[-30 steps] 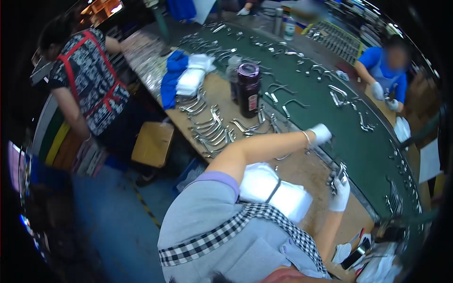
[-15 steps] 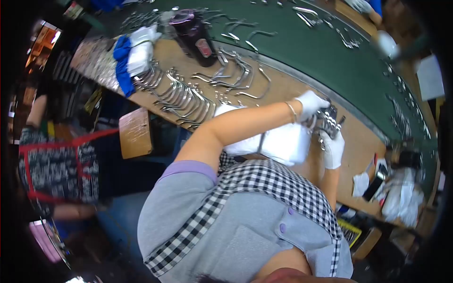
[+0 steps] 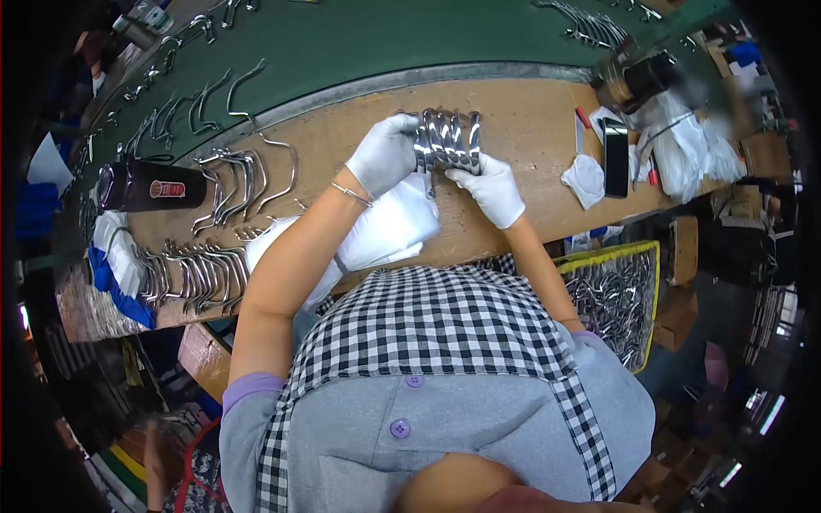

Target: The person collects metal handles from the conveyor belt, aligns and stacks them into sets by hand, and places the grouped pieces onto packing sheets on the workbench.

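My left hand [image 3: 383, 156], in a white glove, is closed on the left side of a row of curved, shiny metal pieces [image 3: 447, 139]. My right hand [image 3: 492, 190], also gloved, grips the same row from its lower right. The pieces stand side by side above the wooden bench [image 3: 522, 111]. Just below my left hand lies a white wrapped bundle [image 3: 389, 224] with a dark band round it. Bent metal rods [image 3: 248, 181] rest to the left of my left forearm, and a tight row of similar bent rods [image 3: 201, 275] lies nearer the bench edge.
A dark flask [image 3: 154, 186] lies across the bench's left in view. Green belt surface [image 3: 359, 38] runs behind, carrying more metal parts. A phone [image 3: 616, 158], a white cloth [image 3: 585, 181] and plastic bags [image 3: 680, 145] are at right. Below stands a yellow-rimmed crate [image 3: 657, 291] of metal parts.
The head view has swung, so the bench now runs more level across it. Both hands still hold the metal pieces, now nearer the middle of the view.
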Available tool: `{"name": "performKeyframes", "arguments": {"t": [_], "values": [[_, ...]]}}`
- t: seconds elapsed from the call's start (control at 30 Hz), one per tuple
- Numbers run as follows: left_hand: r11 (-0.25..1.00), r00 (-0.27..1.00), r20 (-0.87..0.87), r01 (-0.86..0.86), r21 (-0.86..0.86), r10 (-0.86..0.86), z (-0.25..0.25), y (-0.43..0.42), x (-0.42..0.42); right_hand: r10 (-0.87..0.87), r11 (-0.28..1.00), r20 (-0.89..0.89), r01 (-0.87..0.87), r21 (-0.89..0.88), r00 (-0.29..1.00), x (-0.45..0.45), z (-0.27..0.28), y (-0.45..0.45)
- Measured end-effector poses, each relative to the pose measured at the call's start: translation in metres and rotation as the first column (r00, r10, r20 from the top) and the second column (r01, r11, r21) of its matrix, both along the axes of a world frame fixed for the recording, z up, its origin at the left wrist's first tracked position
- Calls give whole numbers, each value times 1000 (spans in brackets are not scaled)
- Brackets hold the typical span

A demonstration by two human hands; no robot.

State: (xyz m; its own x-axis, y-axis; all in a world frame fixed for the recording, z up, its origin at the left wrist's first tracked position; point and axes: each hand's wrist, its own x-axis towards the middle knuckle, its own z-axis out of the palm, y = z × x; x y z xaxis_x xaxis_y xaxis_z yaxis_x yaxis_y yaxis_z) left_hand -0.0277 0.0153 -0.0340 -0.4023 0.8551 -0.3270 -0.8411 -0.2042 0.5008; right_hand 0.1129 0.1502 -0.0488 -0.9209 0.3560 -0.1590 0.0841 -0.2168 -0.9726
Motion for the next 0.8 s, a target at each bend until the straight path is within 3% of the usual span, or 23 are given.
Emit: {"name": "performKeyframes", "arguments": {"t": [0.07, 0.13, 0.2, 0.33, 0.43, 0.53, 0.6, 0.63, 0.67, 0.73, 0.8], "values": [[991, 987, 154, 34, 131, -54, 1, 9, -2, 83, 955, 101, -108, 278, 991, 1, 3, 6], [973, 977, 190, 51, 224, -95, -9, 14, -6, 90, 943, 150, -133, 305, 984, 2, 15, 11], [985, 995, 98, 1, 172, -19, 1, 14, 1, 122, 604, 167, -206, 770, 978, -1, 22, 15], [989, 996, 68, 56, 136, -66, -2, 12, -5, 126, 573, 186, -224, 788, 975, -4, 14, 24], [996, 999, 19, 42, 75, -44, -2, 11, -5, 159, 653, 254, -294, 698, 954, -7, 11, 26], [993, 993, 74, 87, 83, -93, 0, 16, -6, 200, 745, 164, -259, 615, 966, -9, 7, 27], [982, 981, 103, 149, 115, -161, 5, 17, -9, 257, 737, 291, -382, 558, 922, -10, 16, 29], [966, 964, 135, 208, 152, -229, 8, 20, -10, 289, 619, 251, -380, 688, 924, -11, 1, 34], [984, 968, 186, 154, 93, -169, 12, 25, -8, 269, 503, 355, -444, 741, 896, -11, 13, 37], [985, 967, 194, 157, 74, -168, 22, 30, -4, 259, 306, 387, -455, 836, 885, -7, 12, 47], [957, 950, 194, 205, 206, -245, 16, 32, -2, 138, 430, 457, -468, 772, 879, 0, 35, 46]]}}
